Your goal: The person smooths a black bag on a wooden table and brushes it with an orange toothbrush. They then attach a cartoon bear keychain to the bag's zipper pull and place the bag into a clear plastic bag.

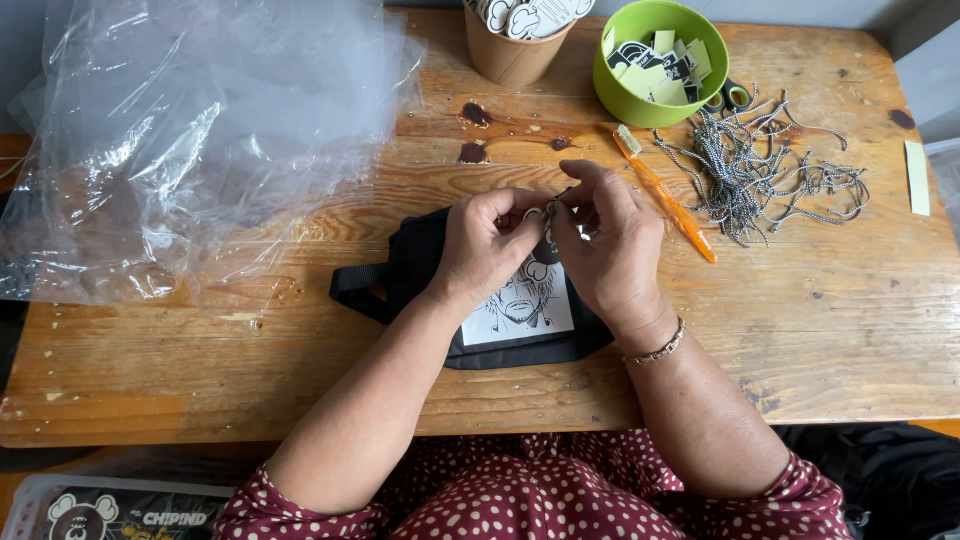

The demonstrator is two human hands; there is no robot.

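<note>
Both hands meet over a black fabric pouch [420, 270] lying flat on the wooden worktop [300, 370], near the front edge. Left hand [490, 245] and right hand [605, 240] are each closed in a fingertip pinch on a small black-and-white charm [541, 248] (mostly hidden by the fingers). Judged light, small, fiddly; best held by its edges. The pouch looks soft and limp. Nearby: orange toothbrush [668, 195], a tangle of ball chains [760, 170], green bowl [620, 95], paper cup [505, 55], clear plastic bags [190, 140].
</note>
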